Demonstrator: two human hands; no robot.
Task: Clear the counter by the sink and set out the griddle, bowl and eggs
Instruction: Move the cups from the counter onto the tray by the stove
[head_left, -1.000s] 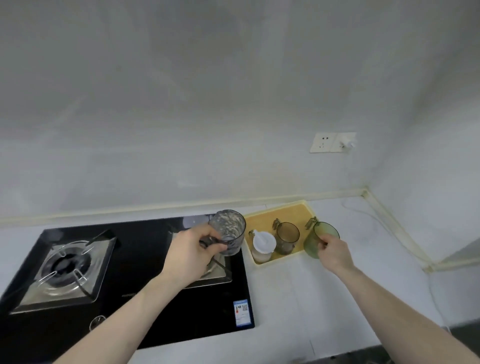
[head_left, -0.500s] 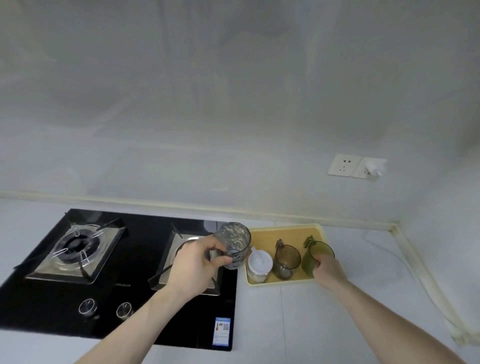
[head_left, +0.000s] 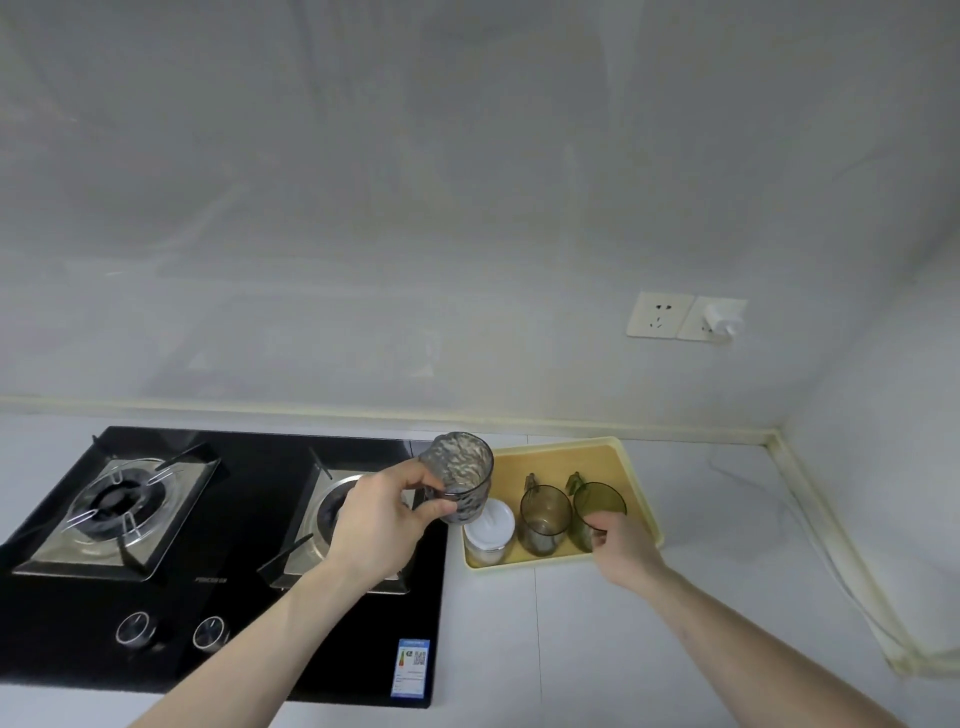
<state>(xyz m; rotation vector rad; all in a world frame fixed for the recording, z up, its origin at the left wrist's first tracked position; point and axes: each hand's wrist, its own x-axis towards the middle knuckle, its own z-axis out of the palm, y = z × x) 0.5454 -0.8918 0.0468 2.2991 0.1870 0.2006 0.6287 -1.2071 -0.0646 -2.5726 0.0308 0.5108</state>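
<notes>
My left hand (head_left: 382, 519) grips a textured grey glass (head_left: 461, 475) and holds it in the air over the right edge of the stove, beside the yellow tray (head_left: 613, 457). My right hand (head_left: 623, 545) has its fingers around the base of a green mug (head_left: 597, 504) that stands in the tray's front right part. A brownish mug (head_left: 543, 517) and a white-lidded jar (head_left: 488, 530) stand to its left in the tray. No griddle, bowl or eggs are in view.
A black two-burner gas stove (head_left: 228, 613) fills the left of the white counter (head_left: 597, 649). A wall socket with a white plug (head_left: 722, 322) sits above; its white cable (head_left: 810, 530) trails along the counter's right side near the corner.
The view has shifted a little. My right hand has slid lower on the green mug, which now stands fully inside the tray. My left hand still holds the grey glass raised.
</notes>
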